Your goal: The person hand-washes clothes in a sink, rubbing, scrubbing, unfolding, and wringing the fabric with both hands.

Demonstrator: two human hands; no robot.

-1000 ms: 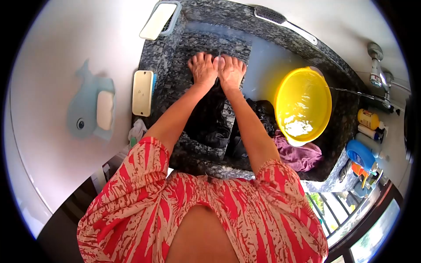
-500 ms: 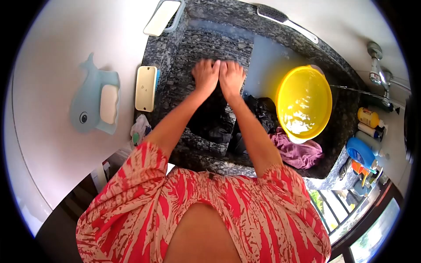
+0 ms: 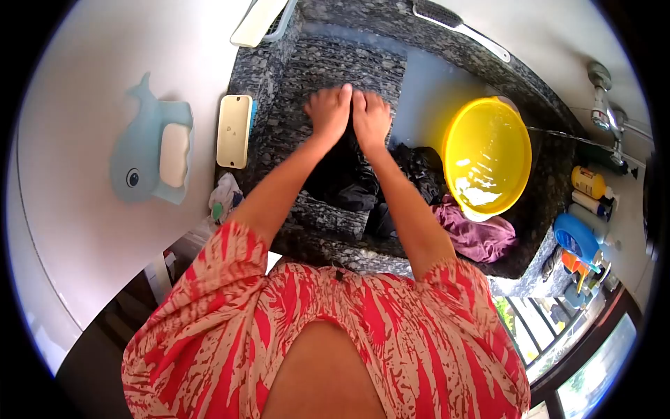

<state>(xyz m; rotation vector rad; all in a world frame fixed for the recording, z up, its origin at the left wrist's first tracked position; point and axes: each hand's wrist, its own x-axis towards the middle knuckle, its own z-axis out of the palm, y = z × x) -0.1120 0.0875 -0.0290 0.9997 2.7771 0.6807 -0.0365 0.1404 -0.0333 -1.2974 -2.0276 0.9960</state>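
My left hand and my right hand are side by side, thumbs nearly touching, on the ribbed granite washboard of a stone sink. Both have their fingers curled down at the far end of a wet black cloth, which trails from under them toward my body. The hands cover that far end. More dark cloth lies bunched in the basin beyond my right forearm. Next to it is a crumpled purple cloth, partly below the yellow basin of water.
A thin water stream runs from the tap at right. A white-handled brush rests on the back ledge. A cream brush lies on the left ledge. Bottles line the right side. A blue whale-shaped holder hangs on the left wall.
The view has shifted slightly. My hands have slid a little farther along the washboard, and their thumbs stick up more. The black cloth still trails beneath them.
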